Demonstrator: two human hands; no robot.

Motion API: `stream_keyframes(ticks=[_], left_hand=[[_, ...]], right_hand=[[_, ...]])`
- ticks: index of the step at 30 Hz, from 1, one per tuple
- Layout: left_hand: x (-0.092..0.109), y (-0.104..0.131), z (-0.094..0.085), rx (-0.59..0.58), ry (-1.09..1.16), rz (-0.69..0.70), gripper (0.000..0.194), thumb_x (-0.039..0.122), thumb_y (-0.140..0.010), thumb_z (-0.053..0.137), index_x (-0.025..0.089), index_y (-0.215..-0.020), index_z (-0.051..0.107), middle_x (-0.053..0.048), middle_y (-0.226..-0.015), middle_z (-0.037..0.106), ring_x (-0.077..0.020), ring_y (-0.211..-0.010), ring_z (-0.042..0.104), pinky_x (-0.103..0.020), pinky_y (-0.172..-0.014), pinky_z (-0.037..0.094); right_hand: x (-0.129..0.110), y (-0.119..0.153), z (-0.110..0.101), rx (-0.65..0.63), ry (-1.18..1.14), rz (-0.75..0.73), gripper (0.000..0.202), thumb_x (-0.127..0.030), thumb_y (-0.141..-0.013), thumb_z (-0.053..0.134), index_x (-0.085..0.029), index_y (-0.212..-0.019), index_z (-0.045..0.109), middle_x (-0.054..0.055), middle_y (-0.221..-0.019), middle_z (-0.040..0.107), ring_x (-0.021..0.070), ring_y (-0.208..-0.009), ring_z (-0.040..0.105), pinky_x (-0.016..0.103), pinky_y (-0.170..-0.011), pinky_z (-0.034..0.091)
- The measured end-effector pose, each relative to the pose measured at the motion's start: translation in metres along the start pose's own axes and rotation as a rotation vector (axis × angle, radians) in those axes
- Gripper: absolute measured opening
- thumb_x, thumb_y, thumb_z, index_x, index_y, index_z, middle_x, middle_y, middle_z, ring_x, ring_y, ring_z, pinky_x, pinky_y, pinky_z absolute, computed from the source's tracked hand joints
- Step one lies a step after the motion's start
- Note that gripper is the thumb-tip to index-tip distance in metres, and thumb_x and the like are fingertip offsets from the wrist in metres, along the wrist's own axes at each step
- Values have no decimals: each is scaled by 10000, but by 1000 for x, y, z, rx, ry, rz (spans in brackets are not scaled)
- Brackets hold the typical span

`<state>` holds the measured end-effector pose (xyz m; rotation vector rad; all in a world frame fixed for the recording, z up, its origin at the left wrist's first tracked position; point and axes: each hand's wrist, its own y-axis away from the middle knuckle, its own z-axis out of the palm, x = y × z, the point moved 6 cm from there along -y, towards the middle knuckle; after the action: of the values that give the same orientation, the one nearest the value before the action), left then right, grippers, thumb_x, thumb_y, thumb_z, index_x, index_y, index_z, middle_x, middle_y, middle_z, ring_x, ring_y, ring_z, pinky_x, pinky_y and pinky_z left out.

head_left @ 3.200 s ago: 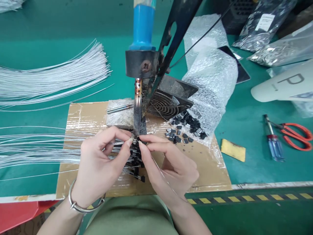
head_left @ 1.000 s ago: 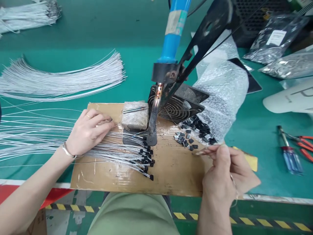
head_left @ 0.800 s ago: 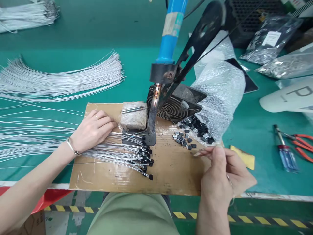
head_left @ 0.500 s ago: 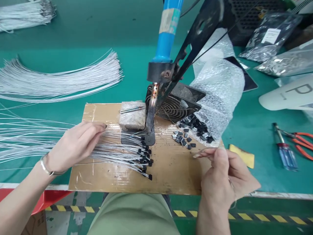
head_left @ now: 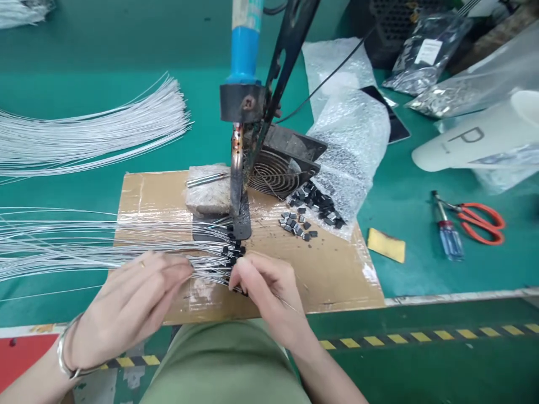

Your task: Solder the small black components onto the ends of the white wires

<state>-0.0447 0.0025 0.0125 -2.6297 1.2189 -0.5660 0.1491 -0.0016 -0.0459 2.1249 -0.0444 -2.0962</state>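
Thin white wires (head_left: 168, 247) run from the left onto a cardboard sheet (head_left: 337, 275), their ends fitted with small black connectors (head_left: 233, 252). My left hand (head_left: 135, 292) lies over the lower wires, thumb and fingertips pinched on a wire. Close to its right, my right hand (head_left: 269, 289) is closed, thumb against fingers, at the lower black connectors. Its fingertips hide whatever they hold. Just above both hands, the bent metal nozzle of a blue-handled heat tool (head_left: 244, 56) points down at a dark plate (head_left: 242, 224).
A wrapped block (head_left: 206, 196) and a fan (head_left: 275, 171) stand behind the wires. Loose black connectors (head_left: 315, 202) lie by bubble wrap (head_left: 353, 129). Rightward are a yellow pad (head_left: 386, 244), a screwdriver (head_left: 448, 233) and orange-handled pliers (head_left: 482, 223). Another wire bundle (head_left: 105, 129) lies upper left.
My right hand has moved left from beside the loose connectors to the connector ends of the wires. My left hand has come down to the lower wires. The camera view has shifted right.
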Motion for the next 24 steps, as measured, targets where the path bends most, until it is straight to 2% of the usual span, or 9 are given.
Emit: stream_keyframes(ticks=[4, 11, 13, 16, 18, 20, 24], left_hand=[[7, -1, 4, 11, -2, 11, 233, 21, -1003, 558, 172, -1169, 623, -65, -977, 794, -202, -870, 745, -354, -887, 564], [7, -15, 3, 45, 127, -129, 239, 5, -985, 593, 205, -1115, 610, -12, -843, 720, -155, -753, 646, -290, -730, 521], [0, -17, 5, -4, 217, -226, 181, 65, -1012, 588, 223, -1094, 617, 7, -834, 712, -131, -713, 632, -258, -689, 504], [-11, -20, 9, -135, 380, -392, 87, 192, -1042, 585, 237, -991, 639, 42, -756, 674, -103, -591, 558, -229, -551, 435], [-15, -22, 10, -225, 461, -465, 142, 255, -1050, 572, 234, -931, 647, 54, -674, 612, -101, -511, 469, -244, -471, 363], [-16, -25, 10, -282, 522, -502, 180, 286, -1051, 553, 226, -917, 656, 56, -638, 569, -101, -477, 412, -258, -448, 322], [-13, -27, 11, -322, 627, -560, 203, 297, -1043, 533, 215, -908, 661, 44, -665, 568, -95, -480, 374, -256, -447, 295]], right_hand=[[6, -4, 4, -15, -33, 33, 341, -318, -983, 653, -182, -676, 597, -27, -661, 527, 100, -595, 454, 237, -528, 341], [5, -2, 2, -22, -95, -42, 357, -290, -996, 637, -191, -655, 603, -26, -619, 554, 99, -536, 479, 228, -483, 352], [0, 1, -2, 46, 21, -187, 307, -223, -987, 636, -200, -682, 618, -16, -625, 577, 115, -547, 521, 240, -486, 387], [-16, 13, -4, 143, 293, -594, 142, -75, -929, 656, -196, -867, 698, 31, -709, 684, 152, -608, 598, 282, -553, 503], [-20, 21, -2, 157, 403, -787, 200, -25, -902, 672, -180, -1015, 729, 70, -775, 747, 170, -633, 642, 302, -586, 567], [-20, 23, -3, 169, 415, -822, 262, -5, -893, 688, -178, -1082, 743, 85, -803, 778, 177, -644, 683, 299, -584, 591], [-20, 21, -8, 190, 321, -761, 280, -10, -886, 719, -211, -1076, 763, 52, -752, 778, 177, -599, 700, 299, -537, 592]])
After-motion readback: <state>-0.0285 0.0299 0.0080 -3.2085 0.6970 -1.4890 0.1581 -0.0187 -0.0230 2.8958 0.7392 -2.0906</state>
